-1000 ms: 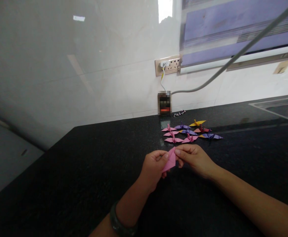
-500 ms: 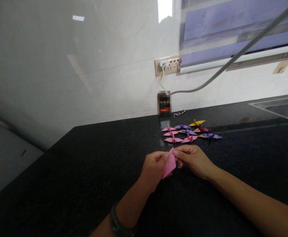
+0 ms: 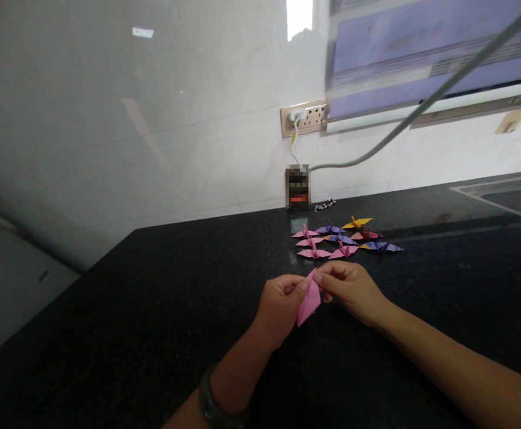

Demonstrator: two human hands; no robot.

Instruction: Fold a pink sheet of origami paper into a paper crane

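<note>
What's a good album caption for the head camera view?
Left hand and right hand pinch folded pink paper over a dark countertop, colourful paper cranes beyond.

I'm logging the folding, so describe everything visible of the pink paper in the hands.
The pink paper looks thin, folded into a pointed, kite-like shape with a visible crease. It slants over the black counter, in front of the paper birds. The left hand grips its left side; the right hand pinches near its upper tip.

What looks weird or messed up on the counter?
Only the boxy thing by the wall: it shows as blocky squares, hiding its details. The paper cranes sit in rough rows, and I see nothing spilled or torn, including the held pink paper.
</note>
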